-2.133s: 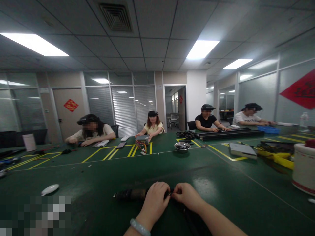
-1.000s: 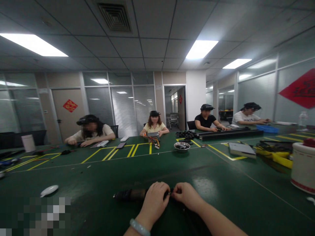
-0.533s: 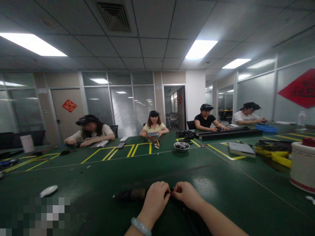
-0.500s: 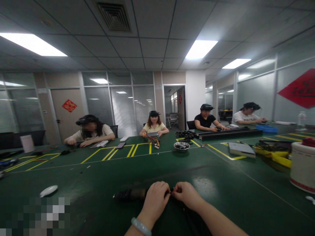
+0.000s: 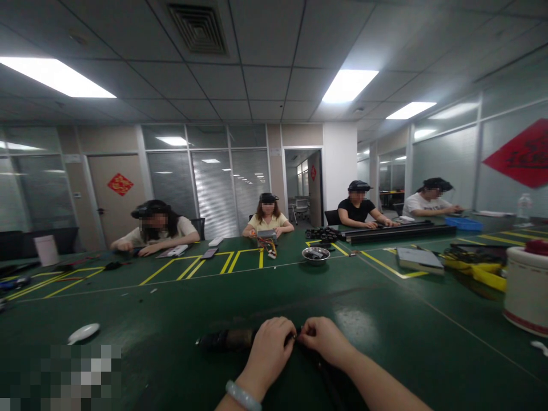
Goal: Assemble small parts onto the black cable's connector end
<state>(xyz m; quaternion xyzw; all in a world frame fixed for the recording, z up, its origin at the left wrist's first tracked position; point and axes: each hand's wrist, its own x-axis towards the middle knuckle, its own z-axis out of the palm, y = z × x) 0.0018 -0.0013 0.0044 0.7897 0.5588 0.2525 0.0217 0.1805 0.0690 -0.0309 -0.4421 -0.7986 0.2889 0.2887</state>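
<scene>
From the head view, the left hand (image 5: 270,349) is curling over a dark, cylindrical object (image 5: 226,339) that is lying on the green table mat (image 5: 180,308), gripping its right end. The right hand (image 5: 326,340) is pinching closed at that same end, fingertips touching the left's; what it is nipping is too small to tell. A steel bowl (image 5: 315,255) is sitting well beyond.

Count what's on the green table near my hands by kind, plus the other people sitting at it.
Hands at work: 2, left hand and right hand
Dark tool: 1
White dish: 1
Metal bowl: 1
Seated people: 4
Total: 9
</scene>
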